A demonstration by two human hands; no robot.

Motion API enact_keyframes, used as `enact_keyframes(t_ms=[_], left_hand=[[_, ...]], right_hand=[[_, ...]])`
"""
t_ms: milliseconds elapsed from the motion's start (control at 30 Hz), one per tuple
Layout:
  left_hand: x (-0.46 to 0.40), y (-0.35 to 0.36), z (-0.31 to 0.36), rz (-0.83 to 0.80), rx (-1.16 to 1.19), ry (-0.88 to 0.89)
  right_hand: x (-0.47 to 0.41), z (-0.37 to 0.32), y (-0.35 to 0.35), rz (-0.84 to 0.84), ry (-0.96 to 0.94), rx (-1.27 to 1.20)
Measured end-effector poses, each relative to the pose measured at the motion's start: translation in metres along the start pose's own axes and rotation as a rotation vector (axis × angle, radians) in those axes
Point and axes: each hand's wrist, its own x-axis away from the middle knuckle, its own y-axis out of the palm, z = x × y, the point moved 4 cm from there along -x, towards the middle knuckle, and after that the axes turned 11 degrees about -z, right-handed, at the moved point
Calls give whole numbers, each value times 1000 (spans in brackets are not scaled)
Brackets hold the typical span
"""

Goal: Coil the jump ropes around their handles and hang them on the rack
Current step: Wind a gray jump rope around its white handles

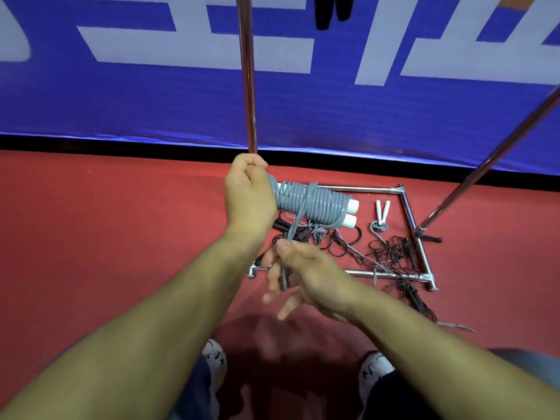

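Note:
A grey jump rope [315, 204] is coiled tightly around its two white handles, whose ends stick out to the right. My left hand [247, 195] grips the left end of this bundle and holds it level above the floor. A loose grey strand runs from the coil down to my right hand [298, 271], which pinches it between thumb and fingers. The chrome rack's upright pole [248, 74] rises just behind my left hand. Its base frame [409, 213] lies on the floor below.
Inside the base frame lie tangled black ropes [391, 253] and a second grey rope with white handles [382, 212]. A slanted chrome pole [491, 159] rises at the right. A blue banner wall [121, 101] stands behind the red floor. My shoes [215, 359] show at the bottom.

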Motion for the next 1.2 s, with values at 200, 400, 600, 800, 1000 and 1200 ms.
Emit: enact_keyframes(t_ms=[200, 400, 600, 800, 1000, 1200], left_hand=[[14, 10, 19, -550, 130, -52], [30, 20, 14, -712, -388, 209], [37, 31, -15, -511, -197, -148], [61, 47, -23, -474, 169, -353], [54, 41, -12, -529, 383, -412], [58, 43, -6, -569, 414, -398]], right_hand=[[10, -18, -38, -193, 116, -299], [4, -25, -50, 4, 163, -398], [7, -25, -49, 600, -213, -210], [17, -25, -42, 603, -201, 16], [28, -41, -49, 232, -188, -311], [34, -50, -63, 495, -291, 211]])
